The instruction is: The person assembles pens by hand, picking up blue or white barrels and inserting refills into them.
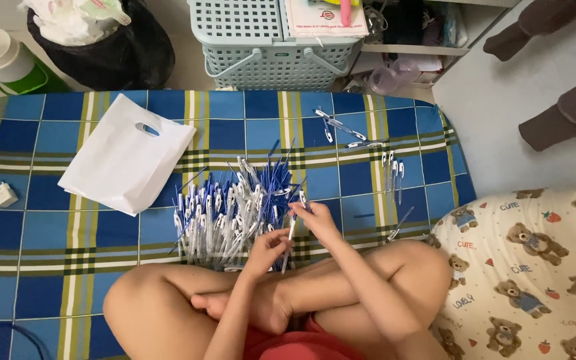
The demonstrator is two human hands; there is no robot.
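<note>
Both hands are up in front of the crossed legs. The left hand has its fingers curled around the low end of a white pen. The right hand pinches the top end of the same pen with its fingertips. The pen stands almost straight up between the two hands, just over the near edge of a big pile of blue and white pens.

The pile lies on a blue checked mat. To the right of the hands sits a pillow with teddy bears. A few pens in a row lie farther right on the mat. A flat white plastic bag lies to the left. More loose pens lie near the far edge. Behind the mat stand a pale basket and a black bag full of trash.
</note>
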